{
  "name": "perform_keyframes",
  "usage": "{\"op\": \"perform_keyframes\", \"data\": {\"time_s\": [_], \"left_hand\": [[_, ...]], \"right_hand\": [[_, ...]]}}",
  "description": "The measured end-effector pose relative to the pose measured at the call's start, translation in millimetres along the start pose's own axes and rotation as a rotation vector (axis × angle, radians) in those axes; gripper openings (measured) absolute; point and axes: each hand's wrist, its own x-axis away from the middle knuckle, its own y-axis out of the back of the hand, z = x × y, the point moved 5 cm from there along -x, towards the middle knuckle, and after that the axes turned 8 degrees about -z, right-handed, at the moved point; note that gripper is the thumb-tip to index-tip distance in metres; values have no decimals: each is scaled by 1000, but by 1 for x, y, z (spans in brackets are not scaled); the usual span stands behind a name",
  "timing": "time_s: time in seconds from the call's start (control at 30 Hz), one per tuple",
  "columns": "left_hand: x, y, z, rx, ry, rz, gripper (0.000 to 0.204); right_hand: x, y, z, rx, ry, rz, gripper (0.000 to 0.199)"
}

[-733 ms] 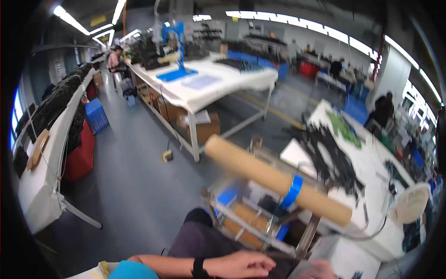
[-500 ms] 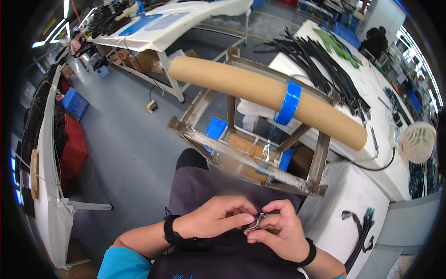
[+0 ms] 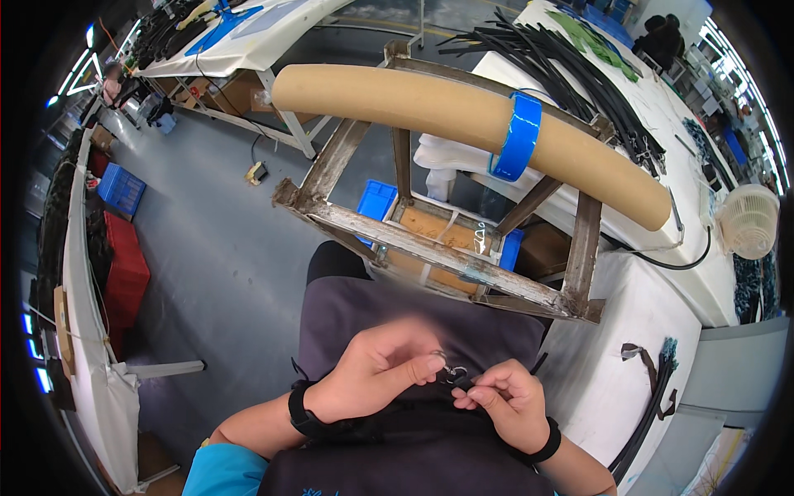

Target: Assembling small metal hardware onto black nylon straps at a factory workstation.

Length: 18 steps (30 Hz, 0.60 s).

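A grey workshop floor (image 3: 223, 248) fills the middle of the frame, with long white-covered tables curving along the rim. At centre stands a worn metal frame (image 3: 430, 248) with a thick cardboard tube (image 3: 413, 103) lying across its top, running from upper left down to the right and banded by blue tape (image 3: 519, 136).

Low in the frame, over the person's dark lap, the two hands meet. The left hand (image 3: 372, 376) pinches a small metal ring or clip (image 3: 451, 372) between thumb and forefinger; the right hand (image 3: 504, 401) closes its fingertips on a thin dark cord (image 3: 465, 384) just right of it. The little piece sits between the two grips, touching both, with the cord running left to right from the right hand's fingers into the ring. The left fingertips sit slightly nearer. The piece is too small to say surely whether it is a ring, a hook or a buckle.

Blue plastic crates (image 3: 376, 198) show through the frame. At left, a red bin (image 3: 124, 281) sits below a blue crate (image 3: 122, 190). Brown cartons (image 3: 236, 91) sit under the upper-left table, whose top bears a blue sheet (image 3: 227, 21). At upper right, black straps (image 3: 571, 62) fan over the white table beside a green piece (image 3: 595, 37); a white round fan (image 3: 748, 223) stands at the right edge. More black straps (image 3: 649, 413) hang at lower right.
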Motion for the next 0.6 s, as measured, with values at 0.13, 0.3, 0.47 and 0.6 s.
{"op": "perform_keyframes", "data": {"time_s": [0.13, 0.3, 0.47, 0.6], "left_hand": [[5, 3, 7, 4, 25, 35, 7], [6, 4, 7, -31, 40, 21, 6], [5, 4, 7, -22, -18, -21, 6], [-1, 7, 17, 28, 57, -26, 6]], "right_hand": [[-10, 6, 8, 254, 8, 186, 26], [-27, -19, 65, 699, 528, 128, 51], [-24, -31, 33, 581, 372, 64, 33], [-21, -26, 22, 501, 344, -58, 31]]}}
